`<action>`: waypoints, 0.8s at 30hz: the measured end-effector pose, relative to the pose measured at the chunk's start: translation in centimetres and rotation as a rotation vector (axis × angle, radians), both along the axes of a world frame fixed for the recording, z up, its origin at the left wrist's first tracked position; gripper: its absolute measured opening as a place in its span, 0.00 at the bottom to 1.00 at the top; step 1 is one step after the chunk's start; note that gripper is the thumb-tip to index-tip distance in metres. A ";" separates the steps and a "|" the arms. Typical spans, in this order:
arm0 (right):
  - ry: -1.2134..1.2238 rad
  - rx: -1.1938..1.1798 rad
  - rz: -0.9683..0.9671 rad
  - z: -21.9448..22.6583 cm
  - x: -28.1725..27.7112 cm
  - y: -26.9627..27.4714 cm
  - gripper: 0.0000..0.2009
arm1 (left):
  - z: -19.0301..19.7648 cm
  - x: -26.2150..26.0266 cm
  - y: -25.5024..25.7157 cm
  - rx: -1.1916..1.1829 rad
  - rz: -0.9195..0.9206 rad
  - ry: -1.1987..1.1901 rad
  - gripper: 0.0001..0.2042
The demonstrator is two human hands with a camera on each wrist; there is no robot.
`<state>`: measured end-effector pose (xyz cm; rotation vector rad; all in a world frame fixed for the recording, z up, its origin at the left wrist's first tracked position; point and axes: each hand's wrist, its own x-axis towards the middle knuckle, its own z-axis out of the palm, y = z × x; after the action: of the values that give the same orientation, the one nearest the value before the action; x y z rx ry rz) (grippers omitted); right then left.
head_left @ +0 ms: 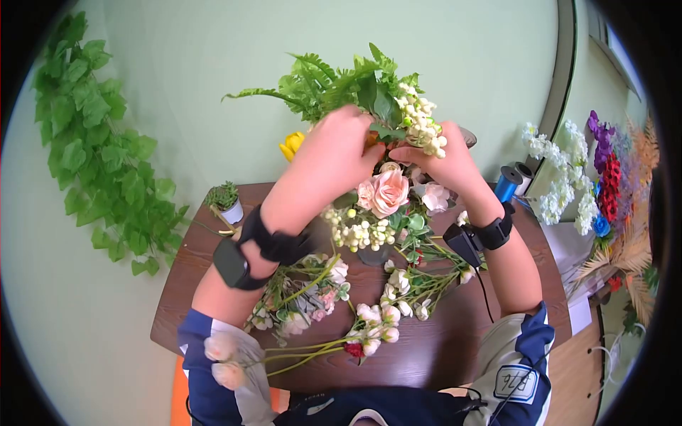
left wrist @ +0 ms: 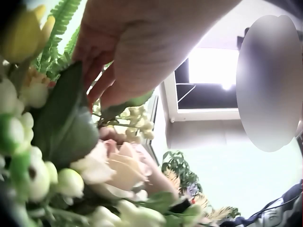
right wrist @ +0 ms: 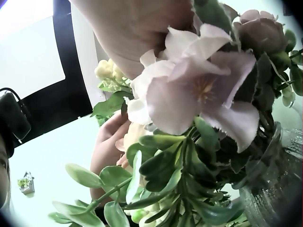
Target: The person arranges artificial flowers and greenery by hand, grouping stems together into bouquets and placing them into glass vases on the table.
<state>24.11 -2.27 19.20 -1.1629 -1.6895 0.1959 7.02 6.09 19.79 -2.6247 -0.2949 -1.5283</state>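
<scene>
A bouquet of artificial flowers stands in a ribbed glass vase [right wrist: 270, 194]. My left hand [head_left: 337, 145] reaches in from the left beneath fern leaves [head_left: 327, 78], its fingers curled at the stem of a white berry spray [head_left: 424, 121]. From the other side my right hand [head_left: 451, 160] reaches in, thumb pointing towards the left thumb. Berries and leaves hide its fingertips, so I cannot tell whether it grips the stem. Below both hands sits a pink rose [head_left: 389, 193]. A pale open blossom [right wrist: 199, 85] hangs close under the right wrist.
Loose white and pink flower stems [head_left: 383, 319] lie across the front of the dark wooden table [head_left: 312, 369]. A small potted succulent [head_left: 227, 202] stands at the back left, a blue spool [head_left: 507, 183] at the back right. More artificial flowers [head_left: 604, 177] stand at the right.
</scene>
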 end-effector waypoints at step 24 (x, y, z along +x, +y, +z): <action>-0.037 0.056 -0.078 1.1 -0.2 0.9 0.08 | 2.1 0.4 1.4 -0.047 0.066 -0.008 0.08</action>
<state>23.90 -1.38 20.28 -1.1948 -1.6681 0.0788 7.44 7.50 21.84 -2.6170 -0.4189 -1.5299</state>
